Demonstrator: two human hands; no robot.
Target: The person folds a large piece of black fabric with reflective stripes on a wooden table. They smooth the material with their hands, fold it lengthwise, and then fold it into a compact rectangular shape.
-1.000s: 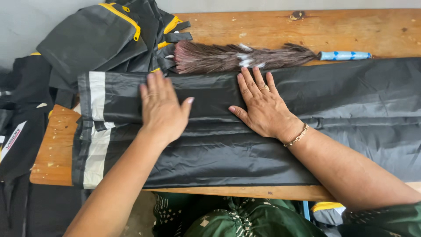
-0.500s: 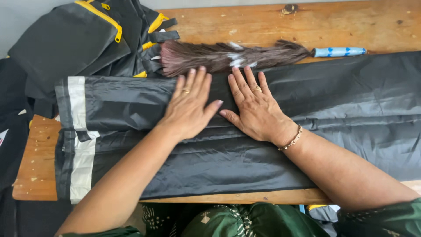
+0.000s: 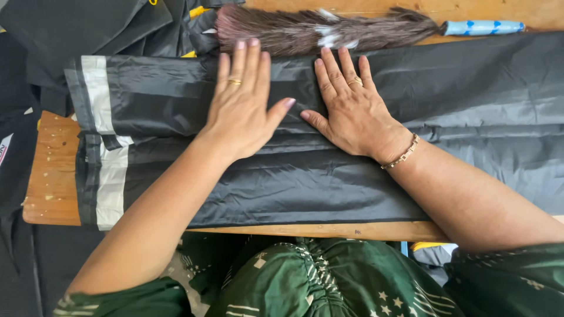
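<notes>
A long black waterproof garment with grey reflective bands at its left end lies folded lengthwise across a wooden table. My left hand lies flat on it, fingers spread and pointing away from me. My right hand presses flat beside it, thumbs nearly touching. Both hands rest on the upper half of the fabric and grip nothing. A gold bracelet is on my right wrist.
A feather duster with a blue and white handle lies just beyond my fingertips. More black garments with yellow trim are piled at the far left. My lap in green patterned cloth is below the table's near edge.
My left hand has slid right along the fabric until it lies next to my right hand. The view has shifted, so the garment's left end sits nearer the centre.
</notes>
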